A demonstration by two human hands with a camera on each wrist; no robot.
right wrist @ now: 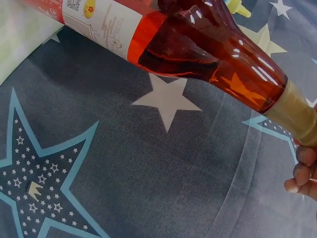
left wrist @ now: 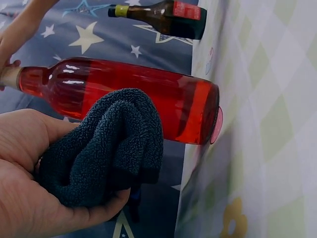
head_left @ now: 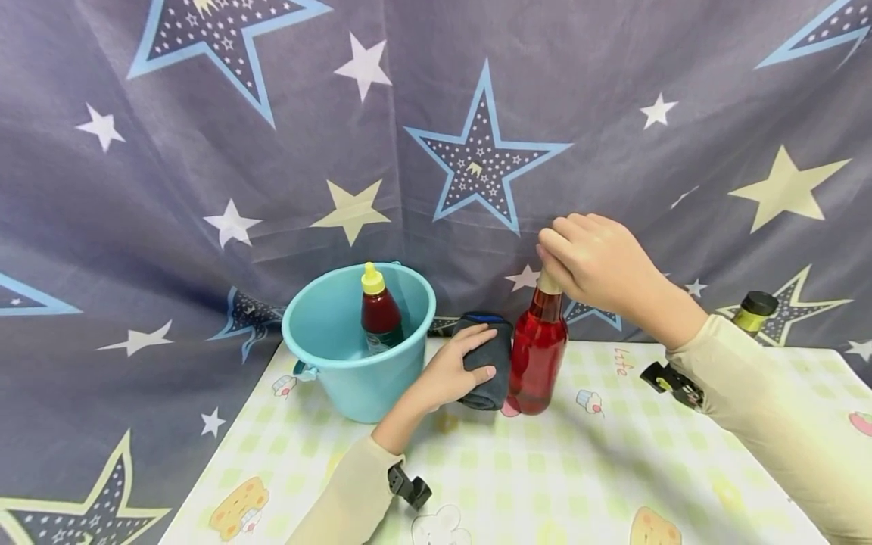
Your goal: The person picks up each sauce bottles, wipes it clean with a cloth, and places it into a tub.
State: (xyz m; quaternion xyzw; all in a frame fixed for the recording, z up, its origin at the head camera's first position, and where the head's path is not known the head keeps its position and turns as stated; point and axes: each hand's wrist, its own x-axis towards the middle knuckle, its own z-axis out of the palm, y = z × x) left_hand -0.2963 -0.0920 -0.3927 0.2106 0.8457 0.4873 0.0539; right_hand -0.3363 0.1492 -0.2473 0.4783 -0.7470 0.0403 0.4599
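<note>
Red liquid fills the bottle (head_left: 538, 356) standing upright on our checked table (head_left: 613, 469); its cap is hidden under our right hand (head_left: 596, 261), fingers curled round the neck. Our left hand (head_left: 453, 371) grips a dark towel (head_left: 489, 362) against its side. A blue bucket (head_left: 354, 356) holding a sauce bottle (head_left: 378, 312) stands left; another dark bottle (head_left: 755, 312) sits far right.

Pink letters "lite" on checked tablecloth (head_left: 621, 360), bottle label (right wrist: 104, 20) print unreadable

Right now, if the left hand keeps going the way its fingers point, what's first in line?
Likely the red bottle. The left hand holds the dark cloth right beside it, so the cloth would meet the glass first; whether they already touch is unclear.
</note>
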